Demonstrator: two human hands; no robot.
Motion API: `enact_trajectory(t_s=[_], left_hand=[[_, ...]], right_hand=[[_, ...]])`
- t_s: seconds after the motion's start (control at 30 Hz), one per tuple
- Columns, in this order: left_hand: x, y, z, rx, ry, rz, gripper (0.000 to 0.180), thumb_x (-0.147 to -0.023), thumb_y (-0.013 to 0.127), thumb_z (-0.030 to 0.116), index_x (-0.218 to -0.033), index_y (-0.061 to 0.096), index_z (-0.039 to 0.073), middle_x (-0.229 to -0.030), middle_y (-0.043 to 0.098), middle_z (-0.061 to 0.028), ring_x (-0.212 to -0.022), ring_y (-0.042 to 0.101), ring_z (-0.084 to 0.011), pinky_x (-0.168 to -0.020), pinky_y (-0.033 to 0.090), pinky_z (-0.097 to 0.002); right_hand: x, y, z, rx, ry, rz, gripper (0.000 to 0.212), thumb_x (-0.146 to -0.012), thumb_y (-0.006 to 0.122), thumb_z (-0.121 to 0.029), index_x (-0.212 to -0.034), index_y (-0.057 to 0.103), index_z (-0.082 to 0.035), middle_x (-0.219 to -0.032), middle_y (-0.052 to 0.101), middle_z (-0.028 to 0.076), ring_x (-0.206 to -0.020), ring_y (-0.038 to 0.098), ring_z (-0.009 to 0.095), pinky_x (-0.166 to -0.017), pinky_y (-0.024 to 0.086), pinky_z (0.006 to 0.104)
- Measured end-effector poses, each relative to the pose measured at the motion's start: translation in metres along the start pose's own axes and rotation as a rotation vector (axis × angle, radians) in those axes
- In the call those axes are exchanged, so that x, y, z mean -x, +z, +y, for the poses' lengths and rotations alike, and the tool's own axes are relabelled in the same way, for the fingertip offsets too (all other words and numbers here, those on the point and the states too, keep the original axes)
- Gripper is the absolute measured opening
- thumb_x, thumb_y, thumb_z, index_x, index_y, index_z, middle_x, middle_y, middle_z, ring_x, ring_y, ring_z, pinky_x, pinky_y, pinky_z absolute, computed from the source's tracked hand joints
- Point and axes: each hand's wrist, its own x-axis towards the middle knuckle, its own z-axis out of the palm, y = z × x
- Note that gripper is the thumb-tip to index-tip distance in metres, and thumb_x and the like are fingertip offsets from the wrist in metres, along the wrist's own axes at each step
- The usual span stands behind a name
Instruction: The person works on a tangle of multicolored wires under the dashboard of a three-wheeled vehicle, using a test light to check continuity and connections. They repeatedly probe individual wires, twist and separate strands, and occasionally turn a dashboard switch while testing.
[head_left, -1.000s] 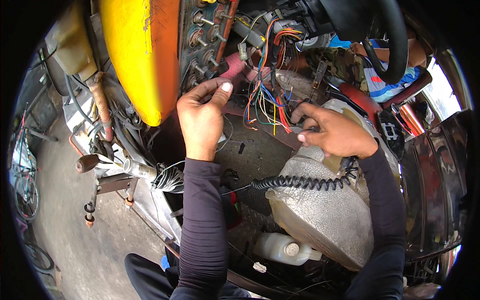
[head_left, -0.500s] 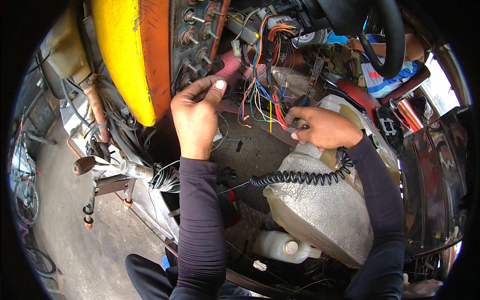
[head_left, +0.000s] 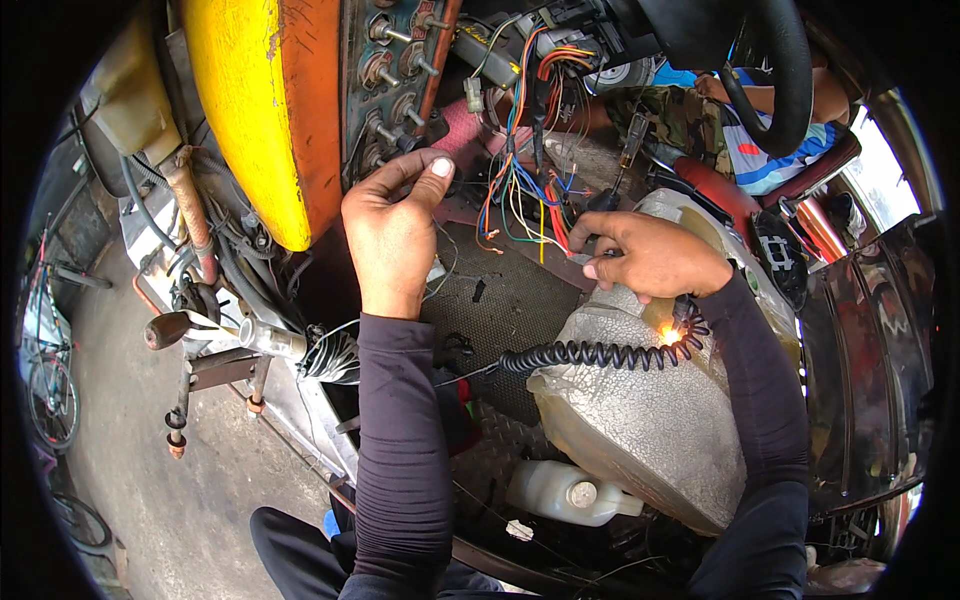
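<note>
My left hand (head_left: 395, 230) is raised beside the toggle switch panel (head_left: 395, 80), thumb and forefinger pinched together. Whatever lies between those fingertips is hidden. To the right, my right hand (head_left: 650, 255) has its fingers closed at the lower end of a bundle of coloured wires (head_left: 520, 190). It grips a test light, whose body is mostly hidden under the hand. A bright orange glow (head_left: 670, 337) shows just below that hand, by the end of a black coiled cord (head_left: 600, 355). The cord runs left across a cracked silver-grey cover (head_left: 640, 420).
A steering wheel (head_left: 785, 80) hangs at the upper right, near a seated person's arm (head_left: 770, 100). A yellow and orange panel (head_left: 245, 110) stands at left. A lever (head_left: 170, 330) juts out lower left. A whitish plastic jug (head_left: 570, 495) lies near my legs.
An orange glow has appeared beneath my right hand, where no light showed before. Both hands stay almost in place; the right has shifted very slightly.
</note>
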Motion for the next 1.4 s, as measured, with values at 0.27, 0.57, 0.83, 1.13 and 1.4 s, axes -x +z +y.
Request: enact_trajectory(t_s=[0.27, 0.57, 0.83, 1.13, 1.4], left_hand=[[-0.002, 0.001, -0.002, 0.035, 0.021, 0.03, 0.018, -0.094, 0.078, 0.005, -0.108, 0.079, -0.005, -0.094, 0.077, -0.0053, -0.085, 0.067, -0.0092, -0.08, 0.053, -0.0238], [-0.002, 0.001, -0.002, 0.035, 0.009, 0.033, 0.017, -0.094, 0.078, 0.004, -0.108, 0.08, -0.005, -0.093, 0.077, -0.0034, -0.083, 0.065, -0.0078, -0.078, 0.051, -0.0227], [-0.001, 0.001, -0.002, 0.035, 0.012, 0.029, 0.018, -0.094, 0.077, 0.002, -0.11, 0.079, -0.005, -0.095, 0.076, -0.0029, -0.084, 0.064, -0.0073, -0.079, 0.05, -0.0219], [-0.003, 0.0, -0.004, 0.015, 0.019, 0.027, 0.019, -0.095, 0.077, 0.004, -0.112, 0.079, -0.006, -0.098, 0.077, -0.0053, -0.089, 0.067, -0.0093, -0.084, 0.052, -0.0237], [-0.002, -0.001, -0.004, 0.001, 0.032, 0.023, 0.02, -0.095, 0.077, 0.004, -0.113, 0.079, -0.006, -0.099, 0.078, -0.0056, -0.089, 0.067, -0.0091, -0.084, 0.053, -0.0236]], right_hand=[[0.0, 0.001, 0.002, -0.041, -0.006, 0.004, 0.033, -0.103, 0.065, -0.017, -0.133, 0.059, -0.005, -0.09, 0.073, 0.008, -0.07, 0.064, 0.011, -0.051, 0.051, 0.0284], [0.001, 0.001, 0.001, -0.033, -0.01, 0.01, 0.033, -0.102, 0.065, -0.017, -0.133, 0.059, -0.006, -0.091, 0.073, 0.008, -0.072, 0.065, 0.012, -0.051, 0.052, 0.0292], [0.0, 0.001, 0.005, -0.007, -0.029, 0.017, 0.032, -0.103, 0.063, -0.018, -0.133, 0.058, -0.007, -0.092, 0.073, 0.008, -0.073, 0.066, 0.013, -0.052, 0.054, 0.0302], [-0.004, 0.005, 0.013, -0.015, -0.107, 0.085, 0.031, -0.097, 0.068, -0.018, -0.124, 0.063, -0.003, -0.087, 0.076, 0.01, -0.062, 0.068, 0.019, -0.051, 0.05, 0.0364], [-0.003, 0.005, 0.014, -0.03, -0.068, 0.074, 0.032, -0.097, 0.069, -0.018, -0.125, 0.064, -0.004, -0.088, 0.076, 0.011, -0.063, 0.069, 0.02, -0.058, 0.051, 0.0378]])
